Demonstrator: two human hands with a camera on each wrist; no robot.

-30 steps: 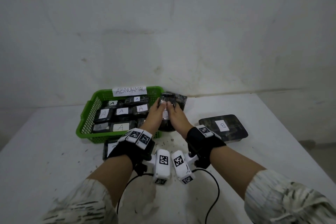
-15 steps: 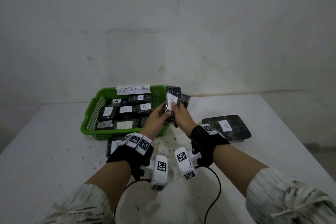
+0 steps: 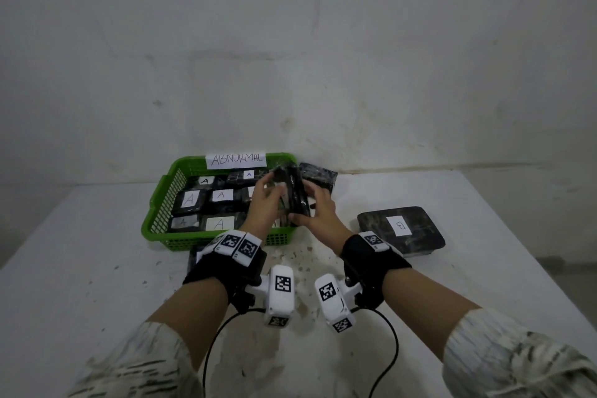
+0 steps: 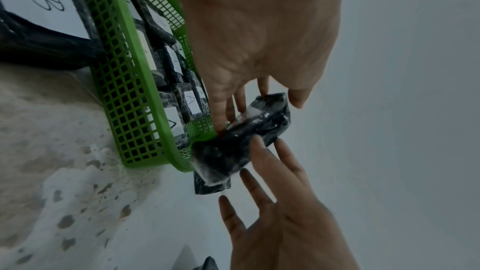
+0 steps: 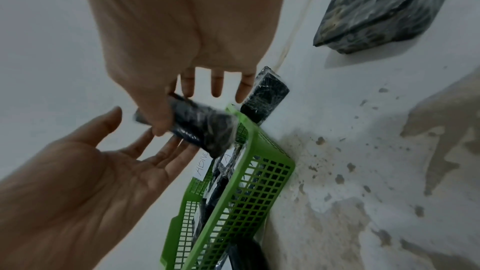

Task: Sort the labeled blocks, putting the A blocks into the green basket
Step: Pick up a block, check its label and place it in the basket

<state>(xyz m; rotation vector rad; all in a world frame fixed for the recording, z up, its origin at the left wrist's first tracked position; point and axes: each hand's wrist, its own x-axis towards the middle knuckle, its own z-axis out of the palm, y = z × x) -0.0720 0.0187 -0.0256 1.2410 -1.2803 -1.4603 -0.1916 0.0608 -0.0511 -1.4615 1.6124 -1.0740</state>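
The green basket (image 3: 155,223), tagged ABNORMAL, holds several black wrapped blocks with A labels (image 3: 220,194). Both hands have a black wrapped block (image 3: 295,194) edge-up over the basket's right rim. My right hand (image 3: 311,203) is on its right side; in the right wrist view its thumb lies across the block (image 5: 202,130) and its fingers reach past it. My left hand (image 3: 269,191) has its palm open, with straight fingers against the block's left face (image 4: 241,141). The held block's label is not readable.
A flat black block labelled B (image 3: 400,229) lies on the white table at the right. Another black block (image 3: 318,176) sits just behind the basket's right corner. A B-labelled block (image 4: 46,1) lies in front of the basket, partly under my left wrist.
The held block has turned from label-toward-me to edge-on and has shifted left over the basket's rim. The left hand's fingers have straightened against it.
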